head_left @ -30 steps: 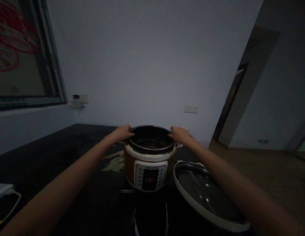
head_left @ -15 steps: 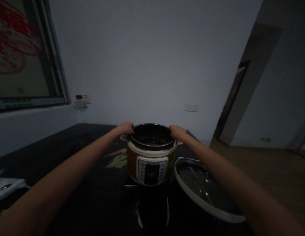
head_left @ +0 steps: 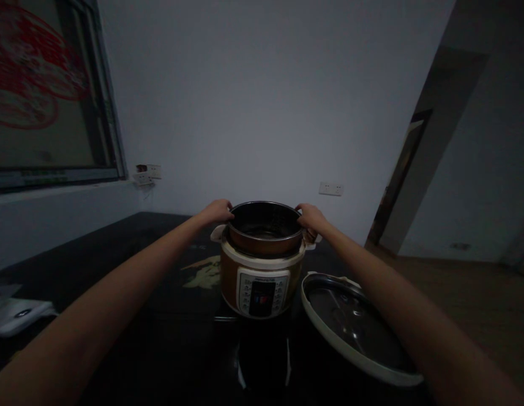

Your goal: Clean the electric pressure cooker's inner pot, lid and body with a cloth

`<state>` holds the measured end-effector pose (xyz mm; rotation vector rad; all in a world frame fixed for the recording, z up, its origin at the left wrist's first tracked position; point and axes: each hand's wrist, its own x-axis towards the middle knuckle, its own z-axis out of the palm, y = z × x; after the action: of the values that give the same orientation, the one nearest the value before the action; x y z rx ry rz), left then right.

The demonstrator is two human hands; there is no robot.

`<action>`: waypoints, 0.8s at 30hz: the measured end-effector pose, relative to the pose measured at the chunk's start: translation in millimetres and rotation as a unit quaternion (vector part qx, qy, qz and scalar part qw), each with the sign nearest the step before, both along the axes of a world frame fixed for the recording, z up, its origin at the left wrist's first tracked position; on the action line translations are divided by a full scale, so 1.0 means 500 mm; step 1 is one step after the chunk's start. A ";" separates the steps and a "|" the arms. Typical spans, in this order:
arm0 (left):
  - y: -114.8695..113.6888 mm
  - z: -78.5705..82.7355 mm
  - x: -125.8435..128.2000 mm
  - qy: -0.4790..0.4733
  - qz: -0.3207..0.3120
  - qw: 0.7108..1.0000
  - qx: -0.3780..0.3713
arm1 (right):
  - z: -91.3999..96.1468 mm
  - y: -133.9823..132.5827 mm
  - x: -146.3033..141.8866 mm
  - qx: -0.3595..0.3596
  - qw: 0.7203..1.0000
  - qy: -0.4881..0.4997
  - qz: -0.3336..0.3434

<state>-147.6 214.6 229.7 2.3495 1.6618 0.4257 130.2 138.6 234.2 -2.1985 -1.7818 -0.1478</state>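
Note:
A dark inner pot with a brownish outer wall stands partly raised out of the electric pressure cooker. My left hand grips its rim on the left, fingers closed over the edge. On the opposite side my right hand pinches the rim in the same way. The pot's lower part is hidden inside the cooker body, which sits upright with its control panel facing me. Beside the cooker on the right lies its round lid, partly covered by my right forearm.
The black glossy table carries everything and reflects the cooker. A white device lies at the left edge. Behind the table rises a pale wall with a socket. A window with red decoration is at the left.
Both hands have moved up with the inner pot. Its rim has risen above the cooker, so more of its brown outer wall shows. The cooker body has stayed in place.

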 end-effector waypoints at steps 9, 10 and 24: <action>-0.062 0.092 -0.016 -0.139 -0.012 0.986 0.092 | 0.087 -0.048 -0.011 0.116 0.986 0.117 0.025; -0.071 0.102 -0.020 -0.155 -0.013 0.982 0.106 | 0.096 -0.056 -0.015 0.135 0.982 0.127 0.031; -0.252 0.188 -0.151 -0.294 0.003 0.915 0.277 | 0.150 -0.181 -0.151 0.329 0.892 0.274 0.144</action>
<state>-223.2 88.5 323.9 2.1967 1.3598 1.6020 54.7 48.1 309.1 -1.3122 -1.4237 -0.0434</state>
